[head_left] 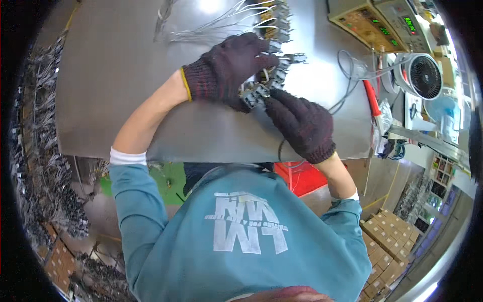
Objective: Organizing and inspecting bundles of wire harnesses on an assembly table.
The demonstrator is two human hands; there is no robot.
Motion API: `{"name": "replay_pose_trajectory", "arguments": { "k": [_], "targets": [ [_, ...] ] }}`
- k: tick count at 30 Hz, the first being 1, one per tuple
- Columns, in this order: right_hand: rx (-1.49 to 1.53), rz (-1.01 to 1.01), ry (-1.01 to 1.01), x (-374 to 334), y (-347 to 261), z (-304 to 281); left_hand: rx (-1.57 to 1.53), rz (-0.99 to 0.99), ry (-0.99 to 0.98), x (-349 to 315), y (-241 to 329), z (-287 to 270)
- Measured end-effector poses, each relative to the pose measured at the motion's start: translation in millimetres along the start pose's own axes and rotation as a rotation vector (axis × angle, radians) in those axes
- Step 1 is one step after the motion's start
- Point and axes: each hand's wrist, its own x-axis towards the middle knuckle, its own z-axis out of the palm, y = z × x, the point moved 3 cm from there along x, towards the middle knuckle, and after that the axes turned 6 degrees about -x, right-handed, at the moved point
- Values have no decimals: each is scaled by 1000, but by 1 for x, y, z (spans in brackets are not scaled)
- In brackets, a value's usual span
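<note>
Where the fingers [274, 103] met: at the near end of a crooked chain of grey parts [254, 95], right of the middle of the table [211, 133].
Left hand [229, 70]: it grasped the parts from the left, its upper fingers reaching across toward the far side.
Right hand [302, 123]: its bent fingertips touched the nearest part from the right; whether they pinched it, I could not tell.
Gloves [201, 85]: both were dark, reddish knit, the left one edged with yellow at the wrist.
Parts: they were small, blocky and metallic-looking, with a pale wire [265, 75] curving among them.
Row [271, 32]: similar pieces, some yellowish, ran from beside the left fingers toward the far edge.
White wires [201, 35]: they fanned leftward from the row across the shiny table.
Cable [342, 63]: it was thin and lay looped to the right of the hands.
Red handle [372, 98]: it lay near the table's right edge.
Instruments [359, 20]: these showed green digits at the far right.
Fan [426, 75]: it stood just nearer than the instruments, dark-grilled and pale-rimmed.
Shirt [251, 272]: it was blue-green with white lettering.
Boxes [387, 236]: brown ones were stacked at the lower right.
Bundles [43, 166]: grey and wiry, they crowded the left side.
</note>
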Motion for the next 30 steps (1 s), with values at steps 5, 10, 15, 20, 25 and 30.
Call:
{"name": "replay_pose_trajectory", "arguments": {
  "k": [5, 10, 15, 20, 25, 30],
  "targets": [
    [3, 61, -96, 9, -2, -9, -38, 51, 56, 6, 3, -7],
    [-53, 55, -155, 8, 0, -9, 13, -24, -33, 9, 6, -5],
    [76, 140, -1, 0, 4, -8, -24, 52, 89, 6, -8, 20],
    [498, 393, 180, -13, -4, -8, -41, 78, 180, 10, 0, 18],
    [533, 395, 172, -6, -23, 0, 6, 23, 133, 3, -1, 22],
    [66, 238, 97, -7, -31, -1, -37, 32, 167, 5, -1, 24]
  ]
}}
